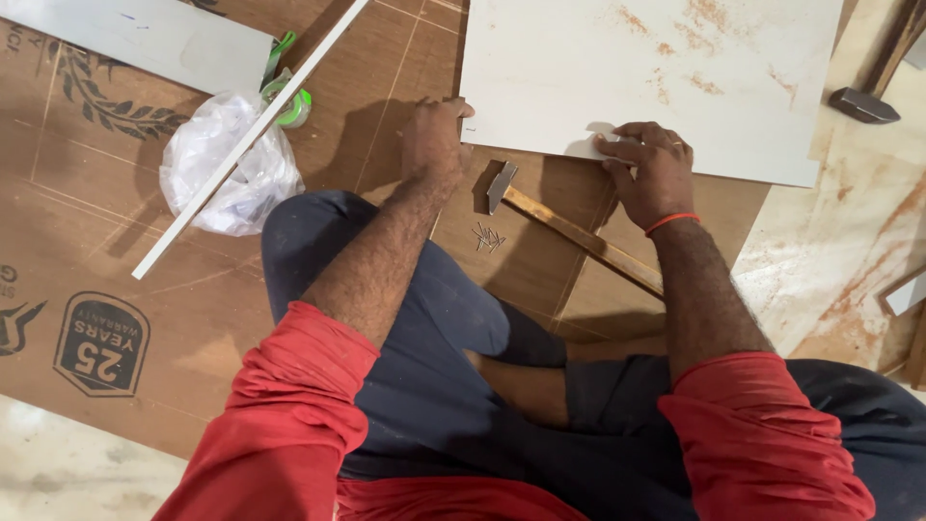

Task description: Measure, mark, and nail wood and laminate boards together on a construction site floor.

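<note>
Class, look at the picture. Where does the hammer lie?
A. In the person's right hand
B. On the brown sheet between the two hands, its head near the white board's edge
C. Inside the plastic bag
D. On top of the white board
B: the hammer lies on the brown sheet between the left hand and right hand, both of which rest on the white board's near edge, neither holding it.

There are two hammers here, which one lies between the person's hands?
The wooden-handled hammer on the brown board, beside the small nails, lies between the left hand and right hand. The other hammer sits far off at the top right.
</note>
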